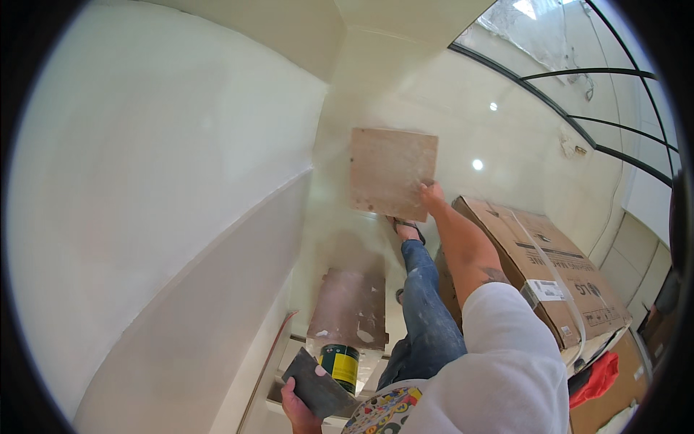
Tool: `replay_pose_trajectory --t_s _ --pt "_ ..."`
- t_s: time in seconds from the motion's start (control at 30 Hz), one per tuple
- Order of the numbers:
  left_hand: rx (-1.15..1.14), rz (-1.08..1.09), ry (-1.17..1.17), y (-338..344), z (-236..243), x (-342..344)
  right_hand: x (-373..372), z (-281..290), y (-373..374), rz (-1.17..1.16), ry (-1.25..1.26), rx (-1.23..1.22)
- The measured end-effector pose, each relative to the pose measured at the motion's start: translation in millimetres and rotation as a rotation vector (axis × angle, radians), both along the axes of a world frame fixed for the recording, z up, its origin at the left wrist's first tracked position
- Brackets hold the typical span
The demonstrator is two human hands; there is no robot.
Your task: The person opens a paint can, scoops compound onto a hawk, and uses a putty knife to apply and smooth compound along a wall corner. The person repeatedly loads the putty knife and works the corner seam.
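Note:
My left hand [298, 406] is at the lower edge, thumb laid over a dark grey, flat rectangular plate [323, 387] and fingers beneath it. Just beyond the plate is a dark green tin with a yellow label [340, 364]. Out ahead, my right arm is stretched forward. My right hand [431, 197] closes on the right edge of a square, light-brown board [392, 173] with whitish smears. The board's underside is hidden, so I cannot tell whether it rests on something.
A brown, white-splashed platform [350, 304] stands near the tin. At right is a large strapped cardboard box [557, 264], with red cloth [594, 380] nearby. A pale wall [181, 145] runs along the left. Dark-framed glass panels [564, 76] are at the far right.

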State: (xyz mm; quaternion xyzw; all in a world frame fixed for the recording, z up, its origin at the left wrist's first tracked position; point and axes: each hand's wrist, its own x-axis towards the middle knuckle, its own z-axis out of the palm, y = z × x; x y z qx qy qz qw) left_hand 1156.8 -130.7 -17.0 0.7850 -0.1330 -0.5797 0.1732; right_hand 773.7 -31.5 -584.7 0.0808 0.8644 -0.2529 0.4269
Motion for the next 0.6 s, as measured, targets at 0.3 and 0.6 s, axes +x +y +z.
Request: replay_pose_trajectory --t_s 0.3,0.6 --pt "-0.07 -0.021 0.203 -40 8 -30 21 191 23 0.328 -0.426 -0.325" --pt "-0.048 -0.09 0.836 -71 24 -37 181 585 -45 0.031 -0.943 -0.947"
